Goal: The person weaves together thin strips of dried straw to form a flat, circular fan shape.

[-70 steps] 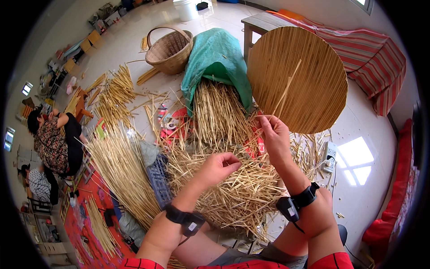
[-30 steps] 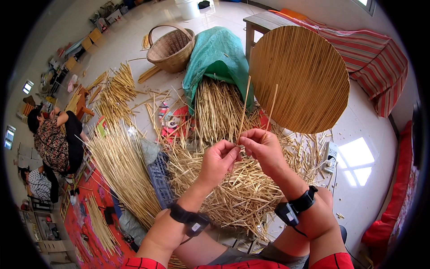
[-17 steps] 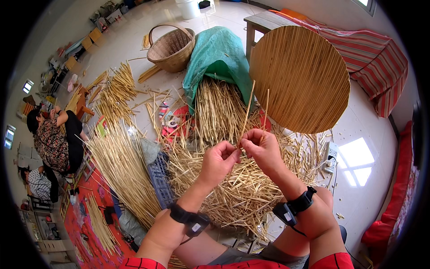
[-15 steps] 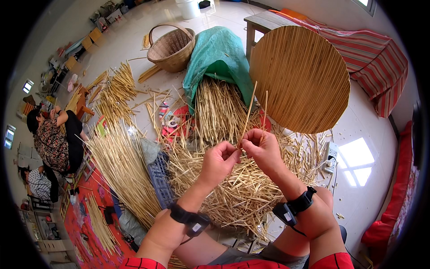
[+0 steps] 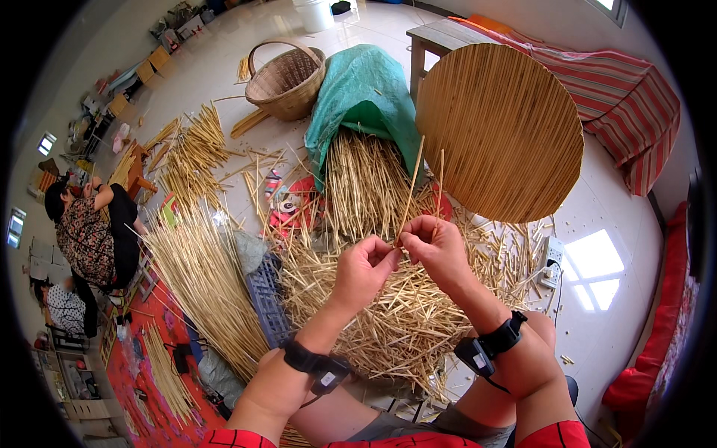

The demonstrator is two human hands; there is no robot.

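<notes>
Left hand (image 5: 364, 267) and right hand (image 5: 435, 250) meet fingertip to fingertip above the lap, each pinching the lower ends of thin straw stalks (image 5: 410, 193) that rise upright and slightly splayed from between them; one stalk leans toward the left, another stands nearly straight. Both hands are closed on these stalks, thumbs pressed against forefingers, and each wrist carries a black band (image 5: 317, 366) with a small device. Directly beneath the hands lies a tangled heap of short straw pieces (image 5: 388, 321) spread across the floor (image 5: 612, 299). Just behind the stalks, a thick sheaf of straw (image 5: 366, 187) pokes out from under a green cloth (image 5: 364, 93). To the right of it a round woven straw mat (image 5: 499, 131) stands on edge, leaning against a wooden bench (image 5: 441, 37) beside a red striped cover (image 5: 627, 97). Farther back sits a wicker basket (image 5: 286, 78) with a handle. On the left, long bundles of straw (image 5: 202, 276) fan out over the floor, and another person (image 5: 93, 235) in a patterned top sits well apart at the left edge.
</notes>
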